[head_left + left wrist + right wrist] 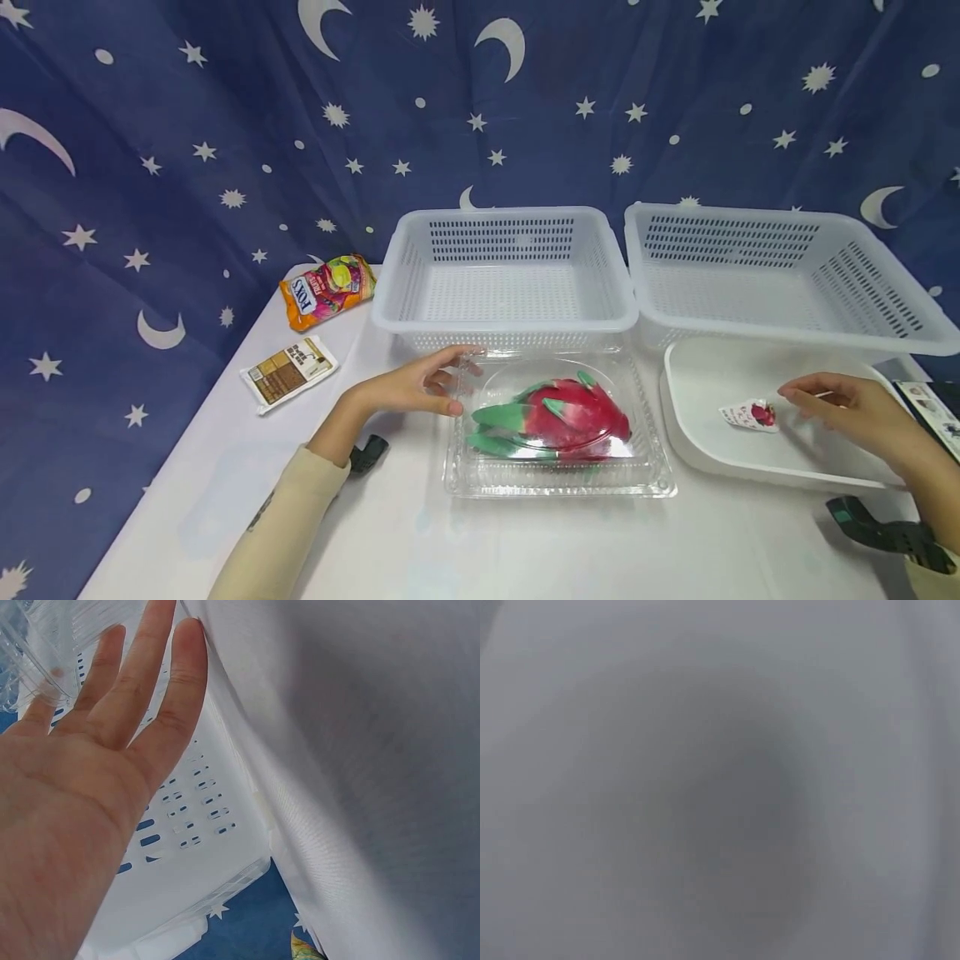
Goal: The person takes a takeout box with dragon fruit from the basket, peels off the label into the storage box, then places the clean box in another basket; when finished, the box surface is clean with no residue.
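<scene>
Beige sleeve [281,525] is closest; left hand [416,387] loosely open at clear box [467,481], dragon fruit [566,417] inside. Label [748,415] sits by right hand [858,408], white tray [708,375]; can't tell if it's pinched.

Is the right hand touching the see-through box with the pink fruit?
Apart. In the head view, part of the white tub shows between the right hand and the clear box.

The clamshell [517,480] is glossy plastic; the tray [701,396], smooth plastic; the backdrop [375,75], cloth.

A white table [405,542] bears two baskets [506,325] [795,329], a white tub [697,387], a clear box [555,485] and two packets [327,292] [291,372].
</scene>
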Demonstrator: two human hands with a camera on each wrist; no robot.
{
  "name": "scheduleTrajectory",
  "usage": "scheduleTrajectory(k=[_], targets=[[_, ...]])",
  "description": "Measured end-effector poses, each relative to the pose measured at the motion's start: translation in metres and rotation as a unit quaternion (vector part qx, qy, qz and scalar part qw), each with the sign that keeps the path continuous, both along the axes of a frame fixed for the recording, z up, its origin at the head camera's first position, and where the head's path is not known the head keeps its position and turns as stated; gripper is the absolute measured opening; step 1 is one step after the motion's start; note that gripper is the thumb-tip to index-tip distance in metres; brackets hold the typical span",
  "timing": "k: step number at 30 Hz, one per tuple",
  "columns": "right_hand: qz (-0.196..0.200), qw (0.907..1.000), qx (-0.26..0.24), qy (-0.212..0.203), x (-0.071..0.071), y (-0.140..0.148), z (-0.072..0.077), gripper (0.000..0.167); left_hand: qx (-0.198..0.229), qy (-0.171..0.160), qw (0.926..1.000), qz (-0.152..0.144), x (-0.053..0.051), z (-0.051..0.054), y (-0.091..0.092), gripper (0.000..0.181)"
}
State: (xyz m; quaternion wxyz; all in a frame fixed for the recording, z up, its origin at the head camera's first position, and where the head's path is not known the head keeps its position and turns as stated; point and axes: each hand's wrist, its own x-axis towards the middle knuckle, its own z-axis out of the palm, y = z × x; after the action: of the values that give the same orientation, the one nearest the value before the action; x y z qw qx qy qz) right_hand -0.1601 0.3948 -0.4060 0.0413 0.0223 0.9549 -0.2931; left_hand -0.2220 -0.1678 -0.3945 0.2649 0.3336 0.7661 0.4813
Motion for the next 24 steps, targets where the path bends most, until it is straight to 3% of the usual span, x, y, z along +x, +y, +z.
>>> scheduleTrajectory(k=[2, 12, 18, 24], targets=[[-0.010, 0.9999, 0.008, 0.008, 0.001, -0.003, 0.002, 0.049, -0.004, 0.000, 1.0000, 0.003, 0.001, -0.001, -0.001, 0.091], [0.023, 0.9982, 0.020, 0.051, 0.017, -0.026, 0.030, 0.038, -0.014, -0.002, 0.9999, 0.005, 0.002, -0.001, 0.001, 0.090], [0.017, 0.9973, 0.023, 0.067, 0.020, -0.017, 0.036, 0.037, -0.022, 0.000, 0.9997, 0.005, 0.007, 0.000, 0.003, 0.088], [-0.004, 0.9978, -0.016, 0.065, 0.020, 0.000, 0.041, 0.035, -0.034, -0.013, 0.9993, 0.005, 0.010, 0.001, 0.006, 0.091]])
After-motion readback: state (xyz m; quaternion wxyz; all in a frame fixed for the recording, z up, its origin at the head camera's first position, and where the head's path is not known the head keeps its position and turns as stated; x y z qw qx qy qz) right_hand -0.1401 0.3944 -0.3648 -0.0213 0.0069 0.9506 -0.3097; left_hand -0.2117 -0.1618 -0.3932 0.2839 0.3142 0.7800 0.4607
